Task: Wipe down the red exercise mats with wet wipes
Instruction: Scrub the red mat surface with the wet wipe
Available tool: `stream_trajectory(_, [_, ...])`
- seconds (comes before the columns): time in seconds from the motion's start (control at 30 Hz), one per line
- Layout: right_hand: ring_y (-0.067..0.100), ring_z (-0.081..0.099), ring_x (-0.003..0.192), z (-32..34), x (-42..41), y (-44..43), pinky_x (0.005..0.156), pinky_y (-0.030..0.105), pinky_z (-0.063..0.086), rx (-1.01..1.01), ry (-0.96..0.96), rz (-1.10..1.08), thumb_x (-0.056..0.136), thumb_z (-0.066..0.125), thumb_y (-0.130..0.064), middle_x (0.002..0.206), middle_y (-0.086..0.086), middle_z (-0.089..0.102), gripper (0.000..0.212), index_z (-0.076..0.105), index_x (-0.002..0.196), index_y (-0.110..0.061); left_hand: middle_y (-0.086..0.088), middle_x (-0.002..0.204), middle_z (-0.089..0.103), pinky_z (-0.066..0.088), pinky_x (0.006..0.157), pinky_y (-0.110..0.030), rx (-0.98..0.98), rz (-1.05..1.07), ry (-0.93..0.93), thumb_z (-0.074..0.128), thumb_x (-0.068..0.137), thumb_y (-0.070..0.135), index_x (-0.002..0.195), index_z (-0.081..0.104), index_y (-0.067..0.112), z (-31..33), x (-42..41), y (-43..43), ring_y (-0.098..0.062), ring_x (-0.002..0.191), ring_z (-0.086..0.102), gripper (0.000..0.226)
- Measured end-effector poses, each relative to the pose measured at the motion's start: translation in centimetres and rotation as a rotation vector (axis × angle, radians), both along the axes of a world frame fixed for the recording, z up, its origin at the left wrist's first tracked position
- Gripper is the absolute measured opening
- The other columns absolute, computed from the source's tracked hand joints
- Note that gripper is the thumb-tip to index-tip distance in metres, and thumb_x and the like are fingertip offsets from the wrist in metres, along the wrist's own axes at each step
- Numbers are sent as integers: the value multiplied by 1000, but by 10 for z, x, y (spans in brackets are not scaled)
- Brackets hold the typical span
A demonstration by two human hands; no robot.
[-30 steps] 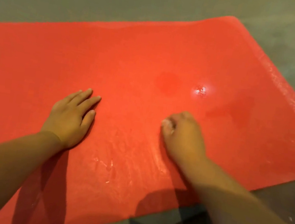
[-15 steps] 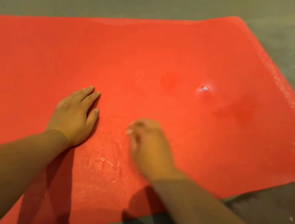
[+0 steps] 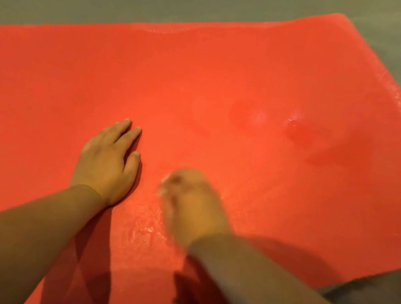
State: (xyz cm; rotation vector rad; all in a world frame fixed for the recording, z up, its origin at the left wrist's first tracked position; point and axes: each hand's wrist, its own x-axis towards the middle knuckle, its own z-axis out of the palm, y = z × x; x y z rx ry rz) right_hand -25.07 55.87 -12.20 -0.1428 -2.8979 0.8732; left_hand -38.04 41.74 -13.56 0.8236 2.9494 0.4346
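On the near part of the red exercise mat (image 3: 205, 75), the blurred right hand (image 3: 195, 202), curled round a pale wet wipe (image 3: 163, 185), has swept left to just beside the flat left hand (image 3: 107, 164), fingers straight; wet streaks (image 3: 147, 229) mark this pass; farther droplets (image 3: 294, 120) likely remain unwiped.

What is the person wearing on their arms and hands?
Nothing that shows. The left arm and right arm are bare, with no sleeves. The left hand has no glove, ring or watch. The right hand is blurred, but no glove shows.
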Motion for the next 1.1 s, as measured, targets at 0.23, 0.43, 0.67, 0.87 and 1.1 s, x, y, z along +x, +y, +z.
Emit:
stream_trajectory(0.23, [18, 57, 104, 10, -35, 120, 92, 22, 40, 74, -25, -144, 88, 56, -9, 111, 6, 65, 23, 72, 104, -14, -5, 157, 23, 4, 119, -42, -31, 166, -13, 34, 81, 46, 148, 35, 20, -2, -13, 0, -22, 147, 11, 72])
stream_trajectory(0.43, [3, 49, 86, -2, -66, 98, 73, -8, 24, 14, -17, -504, 85, 54, -2, 103, 4, 65, 21, 71, 95, -10, -9, 145, 42, 25, 113, -44, 6, 222, 41, 37, 81, 40, 142, 44, 14, 2, -26, 5, -30, 133, 35, 67])
stream_trajectory(0.67, [11, 54, 97, 7, -55, 59, 91, 17, 38, 5, 55, 175, 87, 64, -15, 105, 1, 65, 14, 73, 96, -19, -8, 152, 33, 18, 117, -44, 57, 225, 27, 35, 82, 36, 140, 47, 16, 0, -31, 2, -25, 142, 25, 62])
stream_trajectory(0.87, [30, 61, 97, 7, -100, 150, 75, 28, 45, 171, -42, -676, 91, 51, -17, 101, 17, 67, 24, 70, 101, -6, -2, 158, 23, 6, 119, -41, 3, 212, 10, 26, 83, 38, 147, 34, 21, -5, -36, 5, -19, 146, 15, 67])
stream_trajectory(1.1, [19, 57, 98, -2, -66, 28, 88, 29, 46, 17, 68, 307, 87, 62, -18, 103, -1, 65, 15, 73, 97, -21, -1, 158, 23, 8, 119, -41, -14, 209, 10, 26, 84, 39, 147, 34, 21, -6, -37, 6, -18, 146, 15, 66])
